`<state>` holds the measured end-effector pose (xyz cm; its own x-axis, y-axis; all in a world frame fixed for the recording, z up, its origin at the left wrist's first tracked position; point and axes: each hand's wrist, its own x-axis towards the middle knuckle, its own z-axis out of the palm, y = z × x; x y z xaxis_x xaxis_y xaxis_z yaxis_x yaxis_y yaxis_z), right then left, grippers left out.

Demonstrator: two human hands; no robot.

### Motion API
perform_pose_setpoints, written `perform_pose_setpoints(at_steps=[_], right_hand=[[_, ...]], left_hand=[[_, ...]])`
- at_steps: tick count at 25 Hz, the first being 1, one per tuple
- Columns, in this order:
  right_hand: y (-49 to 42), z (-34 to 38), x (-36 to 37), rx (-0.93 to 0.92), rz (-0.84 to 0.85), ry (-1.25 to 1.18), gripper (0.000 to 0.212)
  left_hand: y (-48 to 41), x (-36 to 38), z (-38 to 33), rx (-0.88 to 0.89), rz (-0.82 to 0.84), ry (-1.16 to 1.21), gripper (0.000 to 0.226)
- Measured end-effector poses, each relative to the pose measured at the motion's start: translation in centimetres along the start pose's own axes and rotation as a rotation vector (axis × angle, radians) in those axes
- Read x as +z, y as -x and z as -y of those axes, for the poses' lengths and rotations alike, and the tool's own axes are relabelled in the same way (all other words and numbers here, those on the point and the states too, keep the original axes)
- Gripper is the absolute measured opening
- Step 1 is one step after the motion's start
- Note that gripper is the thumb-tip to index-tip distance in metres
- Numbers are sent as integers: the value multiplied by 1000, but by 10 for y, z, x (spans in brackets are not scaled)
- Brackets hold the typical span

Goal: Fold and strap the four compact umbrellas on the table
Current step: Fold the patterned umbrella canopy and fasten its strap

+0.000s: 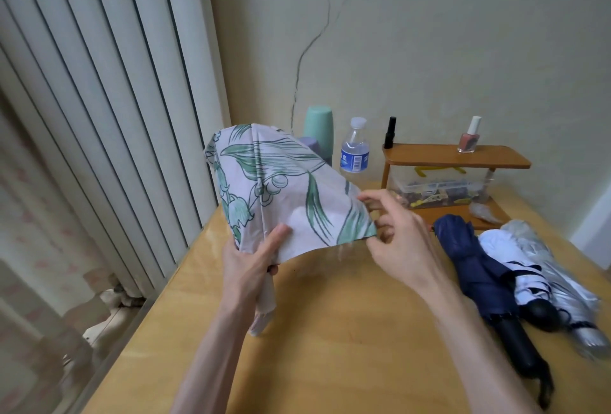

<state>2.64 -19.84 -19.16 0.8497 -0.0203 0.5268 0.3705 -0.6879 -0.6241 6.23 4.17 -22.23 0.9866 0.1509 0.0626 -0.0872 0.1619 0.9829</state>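
Over by the pleated blinds (pixel 99 99), the person holds the floral umbrella (pixel 281 188) up off the surface (pixel 330 331), its loose green-leaf canopy ballooning away from them. The left hand (pixel 251 264) grips it from below, fingers (pixel 272 269) curled round the gathered fabric near the stem and thumb lying flat on the cloth, while the pale handle end hangs beneath the wrist. The right hand (pixel 396 238) is at the canopy's right hem, where its fingers (pixel 372 197) pinch the edge of the cloth. Behind stand a mint cup (pixel 319 129), a water bottle (pixel 354 149) and a small wooden shelf (pixel 456 157). Further right, the navy umbrella (pixel 476 268), the white umbrella (pixel 509 258) and the silver umbrella (pixel 555 274) lie side by side on the surface, touching, well apart from both hands.
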Motion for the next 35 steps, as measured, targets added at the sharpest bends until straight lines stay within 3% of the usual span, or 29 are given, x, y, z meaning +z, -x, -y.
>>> perform_pose_setpoints(at_steps=[2, 3, 7, 12, 15, 18, 21, 24, 29, 33, 35], right_hand=[[-1, -2, -8, 90, 348, -205, 85], [-2, -1, -9, 106, 417, -296, 88], [-11, 9, -4, 109, 219, -437, 67], [-12, 11, -8, 95, 187, -403, 52], [-12, 11, -19, 96, 246, -288, 39], [-8, 15, -26, 170, 411, -158, 47], [-4, 14, -26, 189, 520, -37, 41], [-5, 10, -27, 128, 493, -93, 37], [-9, 15, -23, 119, 260, -483, 23], [-11, 6, -10, -33, 326, -313, 52], [-10, 2, -4, -30, 319, -244, 53]], left_hand=[[-1, -10, -1, 36, 20, -34, 47], [-2, -15, -2, 53, 46, -71, 47], [-1, -23, -2, 121, 267, -246, 48], [2, -18, 7, 166, 472, -294, 55], [3, -16, 5, 180, 481, -299, 58], [4, -16, 7, 158, 470, -251, 54], [1, -21, 7, 138, 435, -228, 50], [-2, -26, 7, 146, 402, -248, 48], [-4, -30, 7, 126, 380, -216, 56], [-2, -26, 8, 149, 467, -298, 60], [-1, -21, 8, 166, 479, -325, 58]])
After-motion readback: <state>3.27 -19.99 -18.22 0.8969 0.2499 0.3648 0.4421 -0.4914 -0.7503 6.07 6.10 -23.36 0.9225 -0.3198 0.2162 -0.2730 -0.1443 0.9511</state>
